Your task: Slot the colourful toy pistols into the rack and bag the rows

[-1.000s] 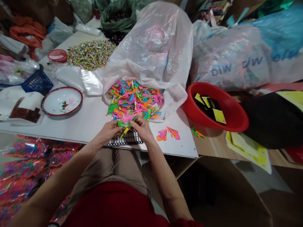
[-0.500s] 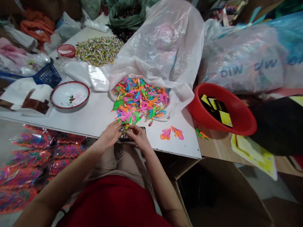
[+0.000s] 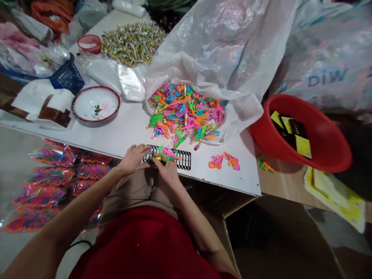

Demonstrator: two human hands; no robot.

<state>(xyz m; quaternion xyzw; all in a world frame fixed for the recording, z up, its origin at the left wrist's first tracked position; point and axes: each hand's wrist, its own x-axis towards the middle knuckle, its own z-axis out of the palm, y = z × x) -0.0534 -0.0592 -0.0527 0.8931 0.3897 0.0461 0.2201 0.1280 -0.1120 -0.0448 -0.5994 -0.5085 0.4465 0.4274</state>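
Note:
A black slotted plastic strip (image 3: 184, 160) lies along the table's front edge. My left hand (image 3: 134, 159) closes its fingers over the strip's left end. Between the thumb and fingers of my right hand (image 3: 167, 171) is a small yellow tube (image 3: 157, 157), held against the strip. Pink and green plastic toy guns (image 3: 168, 153) rest over the strip just beyond my right fingers, partly covering it. Behind both hands spreads a heap of bright plastic toy guns (image 3: 186, 112), with small tubes among them. A few orange and pink toy guns (image 3: 223, 161) lie to the right.
A big translucent bag (image 3: 221, 50) rises behind the heap. To the right stands a red basin (image 3: 328, 135) with black and yellow cards. On the left are a white enamel bowl (image 3: 84, 104) and a blue basket (image 3: 68, 79). Packed bags (image 3: 43, 193) lie below the table's left side.
The view has shifted, and more of the black strip shows. My right hand has lowered the yellow tube toward the strip. Pink and green toy guns now show over the strip.

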